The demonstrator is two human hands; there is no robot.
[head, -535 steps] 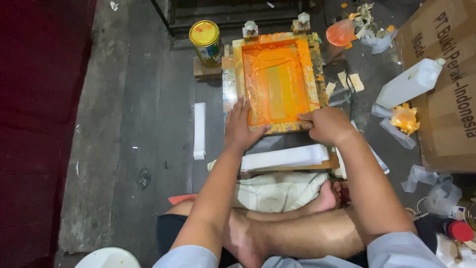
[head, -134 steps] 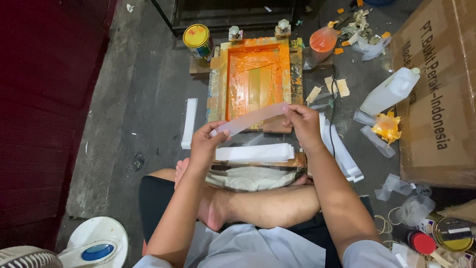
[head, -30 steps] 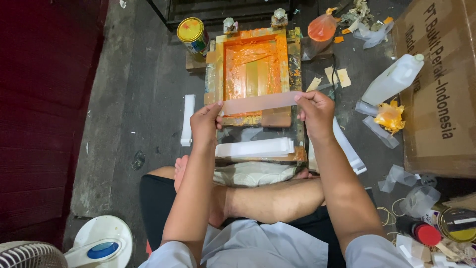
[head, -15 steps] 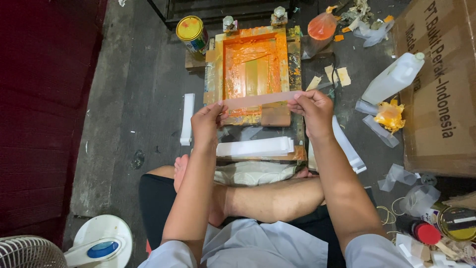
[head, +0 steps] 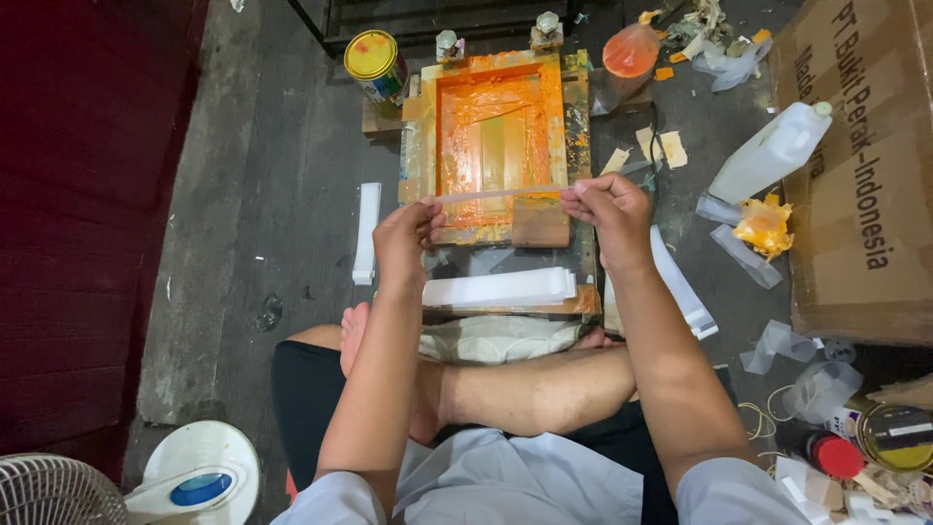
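Observation:
Both my hands hold one long pale strip stretched level between them, seen almost edge-on. My left hand pinches its left end and my right hand pinches its right end. The strip hangs over the near part of an orange-inked printing screen frame lying on the floor. Just below my hands lies a stack of white strips on a board. My crossed bare legs are beneath that.
A yellow-lidded paint tin and an orange bag sit beside the frame's far end. White strips lie at left, more at right. A white jug, a cardboard box, small tins and a fan surround me.
The strip was lifted from a slanted, flat-facing position to level over the frame and has turned nearly edge-on. My hands rose slightly and moved a little apart.

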